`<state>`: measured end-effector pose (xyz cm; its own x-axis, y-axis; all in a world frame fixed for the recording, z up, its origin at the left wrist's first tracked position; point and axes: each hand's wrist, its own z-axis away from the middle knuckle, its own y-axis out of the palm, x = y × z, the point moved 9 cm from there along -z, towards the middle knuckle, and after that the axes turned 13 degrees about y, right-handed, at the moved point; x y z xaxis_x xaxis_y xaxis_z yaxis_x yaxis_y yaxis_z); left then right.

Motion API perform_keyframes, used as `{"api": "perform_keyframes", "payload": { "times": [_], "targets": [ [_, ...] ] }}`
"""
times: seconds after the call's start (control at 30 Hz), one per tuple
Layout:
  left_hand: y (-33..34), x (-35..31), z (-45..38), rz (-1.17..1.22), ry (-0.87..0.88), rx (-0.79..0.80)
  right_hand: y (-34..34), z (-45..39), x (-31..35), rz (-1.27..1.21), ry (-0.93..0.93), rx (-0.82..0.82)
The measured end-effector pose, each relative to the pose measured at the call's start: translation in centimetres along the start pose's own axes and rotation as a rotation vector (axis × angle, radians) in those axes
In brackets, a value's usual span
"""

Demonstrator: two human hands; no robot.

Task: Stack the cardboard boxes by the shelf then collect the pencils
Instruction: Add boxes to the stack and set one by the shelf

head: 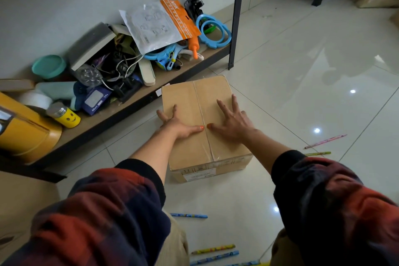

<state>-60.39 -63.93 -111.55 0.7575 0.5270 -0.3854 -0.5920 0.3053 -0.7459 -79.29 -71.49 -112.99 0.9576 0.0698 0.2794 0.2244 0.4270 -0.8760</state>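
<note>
Cardboard box under both flat, spread palms, left hand and right hand; shelf lies leftward, nearer the left hand

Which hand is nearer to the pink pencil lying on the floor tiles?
Right. The right hand lies flat on the cardboard box, on the side facing the pink pencil. The left hand presses the box's far side, farther away.
</note>
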Motion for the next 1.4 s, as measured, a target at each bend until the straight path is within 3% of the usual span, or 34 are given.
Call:
{"api": "perform_keyframes", "payload": {
  "times": [0.17,0.47,0.7,1.03,1.27,1.4],
  "targets": [
    [-0.3,-0.6,-0.1,0.007,0.023,-0.029,-0.1,-0.1,0.9,0.044,0.049,-0.032],
    [-6.3,-5.4,5.3,-0.018,0.171,-0.353,-5.5,3.6,1.6,-0.141,0.199,-0.079],
    [-14.9,-9.3,16.3,0.037,0.214,-0.370,-19.0,13.6,4.7,-0.129,0.218,-0.107],
    [-34.5,-13.1,36.5,0.201,0.174,-0.419,-40.4,30.4,14.5,-0.156,0.186,-0.039],
    [-43.4,-12.5,48.9,0.211,0.175,-0.414,-49.5,41.3,21.5,-0.222,0.180,-0.068],
    [-45.2,-10.7,54.9,0.239,0.149,-0.477,-50.3,46.2,23.7,-0.296,0.150,-0.057]
  ]
}}
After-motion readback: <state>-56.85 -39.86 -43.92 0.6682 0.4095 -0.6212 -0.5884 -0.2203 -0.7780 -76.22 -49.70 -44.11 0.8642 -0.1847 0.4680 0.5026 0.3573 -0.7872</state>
